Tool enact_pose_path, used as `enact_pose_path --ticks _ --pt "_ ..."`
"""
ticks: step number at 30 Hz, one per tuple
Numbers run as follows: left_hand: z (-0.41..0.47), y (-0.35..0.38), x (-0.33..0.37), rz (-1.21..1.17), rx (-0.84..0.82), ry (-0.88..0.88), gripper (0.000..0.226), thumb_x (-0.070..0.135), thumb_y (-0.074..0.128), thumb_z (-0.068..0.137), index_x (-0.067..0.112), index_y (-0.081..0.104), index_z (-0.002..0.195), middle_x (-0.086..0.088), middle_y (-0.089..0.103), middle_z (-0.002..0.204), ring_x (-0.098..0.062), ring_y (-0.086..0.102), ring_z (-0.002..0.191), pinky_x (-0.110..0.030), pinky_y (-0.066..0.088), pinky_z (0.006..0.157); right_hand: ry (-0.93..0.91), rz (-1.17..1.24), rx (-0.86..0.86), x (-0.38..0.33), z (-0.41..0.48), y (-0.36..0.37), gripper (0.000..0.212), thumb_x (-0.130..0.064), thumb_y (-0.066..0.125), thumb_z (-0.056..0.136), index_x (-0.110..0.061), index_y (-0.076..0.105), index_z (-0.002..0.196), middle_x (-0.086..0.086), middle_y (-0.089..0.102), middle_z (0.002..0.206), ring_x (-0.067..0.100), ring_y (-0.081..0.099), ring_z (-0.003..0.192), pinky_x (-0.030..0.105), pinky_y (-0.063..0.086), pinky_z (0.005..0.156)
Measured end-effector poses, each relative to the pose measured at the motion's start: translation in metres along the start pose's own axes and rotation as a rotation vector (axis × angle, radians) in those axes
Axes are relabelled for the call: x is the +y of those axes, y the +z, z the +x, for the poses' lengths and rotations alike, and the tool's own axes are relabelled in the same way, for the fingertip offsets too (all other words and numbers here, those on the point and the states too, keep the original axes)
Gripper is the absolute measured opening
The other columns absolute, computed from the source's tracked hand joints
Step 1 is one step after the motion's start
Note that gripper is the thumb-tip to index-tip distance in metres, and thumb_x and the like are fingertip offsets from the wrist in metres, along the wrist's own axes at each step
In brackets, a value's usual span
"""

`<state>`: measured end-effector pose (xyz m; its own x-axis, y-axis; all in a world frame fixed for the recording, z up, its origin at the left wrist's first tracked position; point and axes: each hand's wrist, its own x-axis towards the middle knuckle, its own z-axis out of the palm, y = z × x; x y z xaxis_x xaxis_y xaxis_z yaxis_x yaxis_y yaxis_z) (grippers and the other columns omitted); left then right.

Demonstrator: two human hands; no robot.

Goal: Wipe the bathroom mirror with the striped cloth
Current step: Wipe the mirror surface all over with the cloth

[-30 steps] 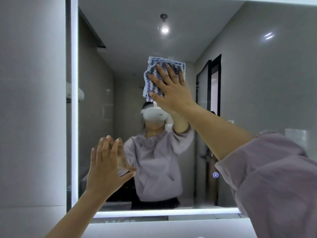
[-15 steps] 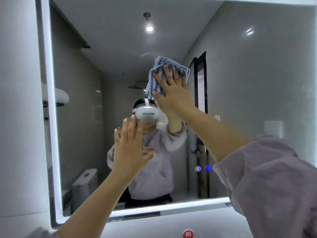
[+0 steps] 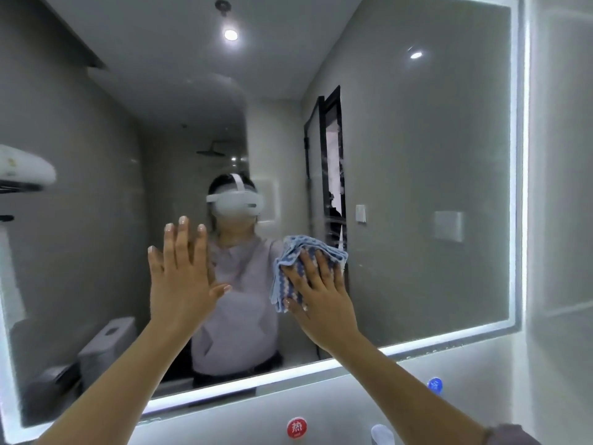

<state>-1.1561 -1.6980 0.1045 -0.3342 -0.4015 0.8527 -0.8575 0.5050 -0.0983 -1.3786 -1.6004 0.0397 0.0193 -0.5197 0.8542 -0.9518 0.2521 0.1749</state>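
The bathroom mirror (image 3: 433, 175) fills most of the view, framed by a lit white strip. My right hand (image 3: 321, 297) presses the folded blue-and-white striped cloth (image 3: 300, 261) flat against the glass, right of centre and low on the mirror. My left hand (image 3: 183, 277) is raised beside it with fingers spread, palm toward the glass; I cannot tell if it touches. Faint streaks show on the glass just above the cloth. The right part of the mirror looks hazy.
Below the mirror sit a red round label (image 3: 296, 427), a blue round label (image 3: 434, 385) and a white tap top (image 3: 382, 434). A grey tiled wall (image 3: 561, 220) borders the mirror on the right. The reflection shows a person, a toilet and a dark door frame.
My right hand has swept the cloth from high on the mirror down to its lower part. My left hand stays raised with fingers spread. The view has shifted right and down.
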Motion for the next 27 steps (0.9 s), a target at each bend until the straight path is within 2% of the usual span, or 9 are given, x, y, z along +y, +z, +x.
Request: enact_pose_path --ticks 2,7,9,12,15,21,23,25,27 --pt "0.001 0.001 0.0 0.006 0.0 0.0 0.118 0.052 0.079 0.058 0.003 0.018 0.147 -0.024 0.01 0.154 -0.042 0.01 0.141 -0.065 0.021 0.106 0.001 0.013 -0.012 0.004 0.015 -0.006 0.061 -0.057 0.012 0.099 -0.029 0.024 0.151 0.007 0.018 0.159 0.028 0.005 0.147 0.047 0.002 0.116" --pt "0.0 -0.003 0.002 0.007 -0.007 -0.002 0.116 0.051 0.078 0.06 0.002 0.019 0.146 -0.025 0.01 0.154 -0.043 0.011 0.141 -0.066 0.021 0.105 0.04 0.059 0.019 0.017 0.092 -0.037 0.064 -0.059 0.025 0.095 -0.038 -0.003 0.149 0.003 -0.008 0.16 0.028 -0.011 0.147 0.051 -0.004 0.117" --pt "0.0 -0.004 0.002 0.005 -0.008 -0.001 0.114 0.051 0.078 0.061 0.001 0.02 0.146 -0.026 0.011 0.154 -0.043 0.011 0.141 -0.065 0.021 0.105 0.058 0.067 0.026 0.021 0.124 -0.054 0.065 -0.056 0.032 0.096 -0.038 0.0 0.15 0.002 -0.007 0.161 0.029 -0.01 0.147 0.053 -0.005 0.117" --pt "0.0 -0.005 0.002 0.005 -0.009 -0.003 0.112 0.053 0.074 0.064 0.003 0.018 0.147 -0.024 0.009 0.155 -0.042 0.008 0.142 -0.063 0.019 0.108 0.062 0.05 0.032 0.023 0.146 -0.067 0.065 -0.053 0.032 0.097 -0.036 0.0 0.151 0.002 -0.008 0.161 0.029 -0.012 0.147 0.052 -0.009 0.117" --pt "0.0 -0.004 0.0 0.013 -0.013 -0.005 0.112 0.054 0.073 0.065 0.004 0.016 0.147 -0.023 0.007 0.155 -0.04 0.006 0.142 -0.062 0.018 0.108 0.057 0.046 0.052 0.018 0.138 -0.062 0.063 -0.05 0.03 0.099 -0.035 -0.002 0.15 0.003 -0.008 0.161 0.029 -0.014 0.147 0.049 -0.015 0.115" --pt "-0.001 -0.005 0.001 -0.013 -0.024 -0.024 0.114 0.055 0.072 0.066 0.008 0.011 0.149 -0.019 0.001 0.157 -0.037 0.001 0.144 -0.06 0.014 0.111 -0.028 0.075 0.091 0.003 0.088 -0.028 0.06 -0.051 0.026 0.099 -0.033 -0.001 0.15 0.005 -0.008 0.16 0.028 -0.014 0.146 0.049 -0.013 0.116" --pt "-0.001 -0.006 0.001 -0.019 -0.028 -0.024 0.113 0.056 0.07 0.068 0.009 0.006 0.149 -0.018 -0.003 0.157 -0.035 -0.003 0.144 -0.058 0.011 0.113 -0.061 0.072 0.064 -0.007 0.059 -0.011 0.06 -0.052 0.023 0.099 -0.03 0.005 0.153 0.006 -0.007 0.16 0.031 -0.009 0.147 0.054 -0.004 0.118" --pt "-0.002 -0.007 0.002 -0.025 -0.031 -0.024 0.114 0.057 0.068 0.069 0.01 0.003 0.149 -0.017 -0.007 0.157 -0.034 -0.005 0.144 -0.058 0.01 0.113 -0.074 0.077 0.053 -0.018 0.027 0.007 0.06 -0.049 0.03 0.099 -0.029 0.012 0.153 0.006 -0.001 0.161 0.033 0.0 0.147 0.059 0.012 0.116" --pt "-0.002 -0.007 0.002 -0.031 -0.033 -0.025 0.115 0.056 0.069 0.069 0.01 0.001 0.149 -0.016 -0.009 0.157 -0.034 -0.007 0.144 -0.058 0.01 0.114 -0.107 0.069 0.056 -0.027 -0.007 0.024 0.059 -0.045 0.036 0.098 -0.029 0.017 0.152 0.005 0.004 0.16 0.033 0.007 0.147 0.06 0.02 0.113"
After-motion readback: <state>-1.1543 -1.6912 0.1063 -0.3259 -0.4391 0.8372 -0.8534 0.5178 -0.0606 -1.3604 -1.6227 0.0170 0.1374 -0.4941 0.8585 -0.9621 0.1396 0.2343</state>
